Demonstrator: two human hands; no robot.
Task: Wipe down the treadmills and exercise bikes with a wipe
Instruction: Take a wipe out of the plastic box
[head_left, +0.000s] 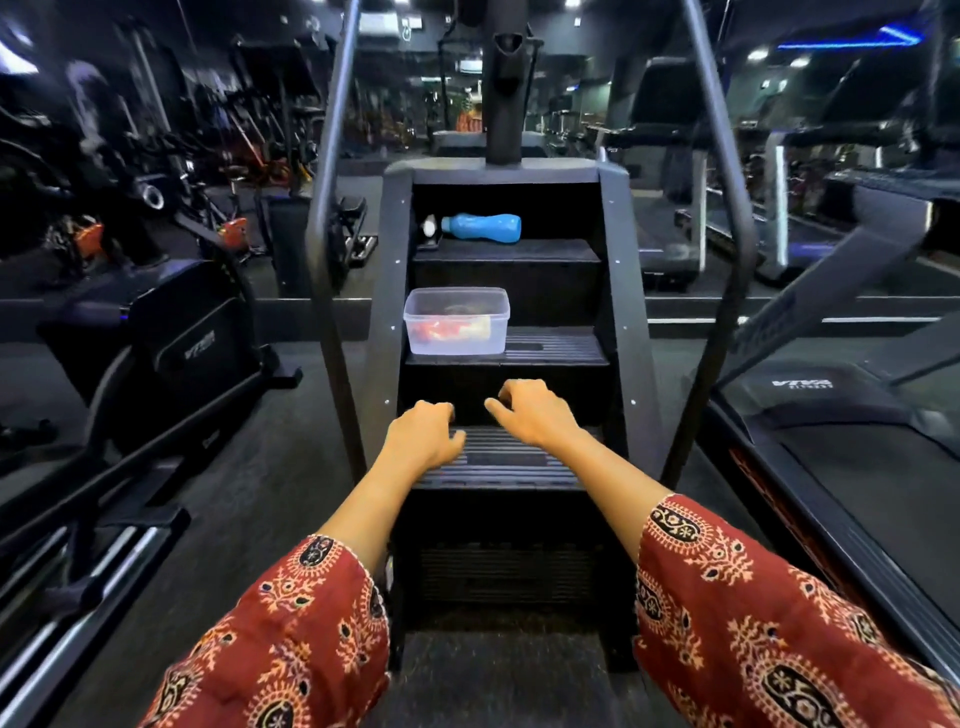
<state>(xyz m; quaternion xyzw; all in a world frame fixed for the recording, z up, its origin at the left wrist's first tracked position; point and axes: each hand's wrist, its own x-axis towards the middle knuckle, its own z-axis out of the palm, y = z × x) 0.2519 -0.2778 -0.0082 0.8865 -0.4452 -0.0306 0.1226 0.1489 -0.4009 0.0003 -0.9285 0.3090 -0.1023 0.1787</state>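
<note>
Left hand (423, 434) and right hand (535, 410) hover loosely curled and empty over the black ribbed stepper step (498, 462). No wipe is visible; one is perhaps in the clear plastic tub (456, 321) one step up. Wiping of the black treadmill (872, 467) at right seems not yet begun.

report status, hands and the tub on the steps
Left hand and right hand empty, over the lower step. Tub one step up, untouched. No wipe in hand.

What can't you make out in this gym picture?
Head view, plastic container: cloudy walls blur its red and white contents.
Head view, treadmill: cut off by the right edge.
Head view, far machines: dark and blurred.
Head view, left hand and right hand: palms face down, hidden.
</note>
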